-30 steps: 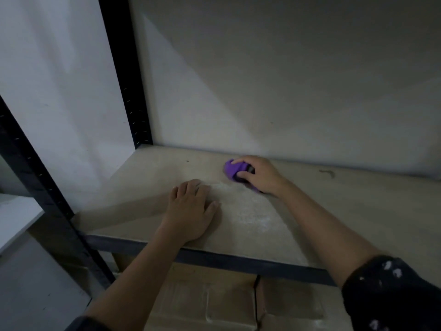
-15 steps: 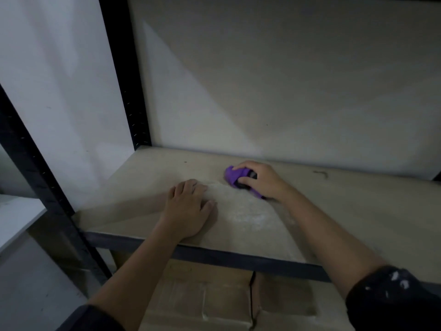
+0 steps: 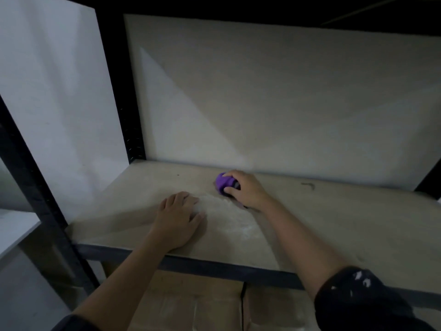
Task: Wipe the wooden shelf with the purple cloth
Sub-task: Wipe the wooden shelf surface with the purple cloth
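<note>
The wooden shelf [image 3: 334,225] is a pale board in a black metal frame, with a whitish dusty patch near its middle. My right hand [image 3: 245,189] presses a bunched purple cloth [image 3: 223,182] onto the board, close to the back wall. Only the cloth's left part shows; the rest is under my fingers. My left hand [image 3: 177,218] lies flat, palm down, on the board near the front edge, fingers slightly spread, holding nothing.
Black metal uprights [image 3: 35,187] stand at the left and a dark front rail [image 3: 214,266] edges the board. A small dark curved scrap [image 3: 309,185] lies near the back right. Cardboard boxes [image 3: 191,304] sit on the level below.
My right hand with the cloth has shifted slightly to the right and back along the shelf. The view has tilted up a little. My left hand has stayed flat in place.
</note>
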`<state>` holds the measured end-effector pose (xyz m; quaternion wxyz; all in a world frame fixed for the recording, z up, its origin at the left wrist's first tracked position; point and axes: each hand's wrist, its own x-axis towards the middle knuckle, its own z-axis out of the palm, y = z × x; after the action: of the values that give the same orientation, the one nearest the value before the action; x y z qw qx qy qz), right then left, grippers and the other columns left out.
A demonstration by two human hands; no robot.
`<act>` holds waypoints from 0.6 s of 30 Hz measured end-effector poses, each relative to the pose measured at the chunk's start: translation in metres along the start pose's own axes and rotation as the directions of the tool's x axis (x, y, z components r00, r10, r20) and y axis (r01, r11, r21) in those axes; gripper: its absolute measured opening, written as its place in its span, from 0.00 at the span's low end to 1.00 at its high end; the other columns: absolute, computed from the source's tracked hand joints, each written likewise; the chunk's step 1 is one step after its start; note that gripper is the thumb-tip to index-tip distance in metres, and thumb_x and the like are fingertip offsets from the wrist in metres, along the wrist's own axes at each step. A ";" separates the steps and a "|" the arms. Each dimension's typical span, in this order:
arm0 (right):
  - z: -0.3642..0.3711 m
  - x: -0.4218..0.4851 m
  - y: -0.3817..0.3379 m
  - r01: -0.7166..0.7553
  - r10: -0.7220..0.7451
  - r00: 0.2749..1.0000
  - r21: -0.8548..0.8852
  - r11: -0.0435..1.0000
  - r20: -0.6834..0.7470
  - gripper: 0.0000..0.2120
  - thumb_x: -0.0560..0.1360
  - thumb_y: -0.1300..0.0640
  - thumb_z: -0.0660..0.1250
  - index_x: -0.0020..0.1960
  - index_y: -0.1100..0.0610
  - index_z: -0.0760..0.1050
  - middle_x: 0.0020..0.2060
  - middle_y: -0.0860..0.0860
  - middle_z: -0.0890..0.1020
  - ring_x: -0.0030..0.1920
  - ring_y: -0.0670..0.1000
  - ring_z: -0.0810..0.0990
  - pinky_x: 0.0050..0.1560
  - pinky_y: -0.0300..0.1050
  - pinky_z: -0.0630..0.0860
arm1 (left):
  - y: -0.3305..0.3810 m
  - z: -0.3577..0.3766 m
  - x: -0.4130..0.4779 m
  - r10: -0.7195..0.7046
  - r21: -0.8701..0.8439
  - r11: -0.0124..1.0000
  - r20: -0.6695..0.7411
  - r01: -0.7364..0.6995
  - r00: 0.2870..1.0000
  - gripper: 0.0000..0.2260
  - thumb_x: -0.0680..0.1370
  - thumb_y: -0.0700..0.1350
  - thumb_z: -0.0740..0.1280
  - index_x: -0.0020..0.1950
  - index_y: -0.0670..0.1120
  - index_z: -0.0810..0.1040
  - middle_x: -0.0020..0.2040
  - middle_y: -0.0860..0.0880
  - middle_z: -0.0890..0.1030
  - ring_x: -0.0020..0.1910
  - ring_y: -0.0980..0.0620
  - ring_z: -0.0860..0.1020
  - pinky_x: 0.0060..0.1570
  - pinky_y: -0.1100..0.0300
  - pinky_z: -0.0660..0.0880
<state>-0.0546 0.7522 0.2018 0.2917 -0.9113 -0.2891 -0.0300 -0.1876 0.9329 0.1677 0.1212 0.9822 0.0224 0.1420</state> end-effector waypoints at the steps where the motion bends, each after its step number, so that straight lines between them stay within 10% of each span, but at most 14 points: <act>1: -0.006 -0.003 0.000 -0.001 -0.003 0.999 0.075 0.997 0.048 0.19 0.71 0.53 0.70 0.61 0.52 0.74 0.58 0.51 0.80 0.56 0.51 0.77 0.59 0.42 0.71 | 0.000 -0.001 0.001 0.000 -0.012 1.000 0.016 0.000 1.000 0.35 0.67 0.65 0.44 0.67 0.51 0.69 0.68 0.48 0.69 0.67 0.45 0.66 0.68 0.51 0.59; 5: -0.035 -0.019 0.012 -0.080 0.082 0.997 0.321 0.944 0.007 0.17 0.76 0.56 0.64 0.64 0.58 0.72 0.57 0.50 0.77 0.56 0.46 0.75 0.52 0.29 0.68 | 0.007 -0.008 0.014 -0.023 -0.069 0.997 0.063 0.027 0.998 0.29 0.70 0.60 0.51 0.67 0.50 0.69 0.66 0.47 0.70 0.66 0.45 0.67 0.66 0.53 0.63; 11: -0.040 -0.050 0.074 -0.283 0.277 0.959 -0.193 0.939 -0.058 0.21 0.77 0.46 0.55 0.64 0.54 0.72 0.66 0.54 0.74 0.66 0.57 0.70 0.69 0.50 0.65 | 0.050 -0.008 0.073 0.161 -0.246 0.958 0.024 -0.150 0.987 0.25 0.77 0.56 0.58 0.71 0.46 0.64 0.70 0.44 0.67 0.69 0.44 0.64 0.68 0.52 0.61; 18: -0.035 -0.054 0.085 -0.253 0.239 0.966 -0.187 0.949 -0.093 0.35 0.69 0.39 0.41 0.65 0.53 0.72 0.68 0.54 0.72 0.68 0.54 0.67 0.70 0.44 0.57 | 0.065 -0.006 0.120 0.468 -0.265 0.876 0.270 -0.403 0.841 0.26 0.74 0.59 0.59 0.68 0.48 0.70 0.64 0.47 0.76 0.62 0.49 0.72 0.63 0.53 0.68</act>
<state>-0.0489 0.6491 0.1753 0.2113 -0.9630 -0.1584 -0.0535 -0.0732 0.8804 0.2224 0.1843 0.9539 -0.2368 0.0032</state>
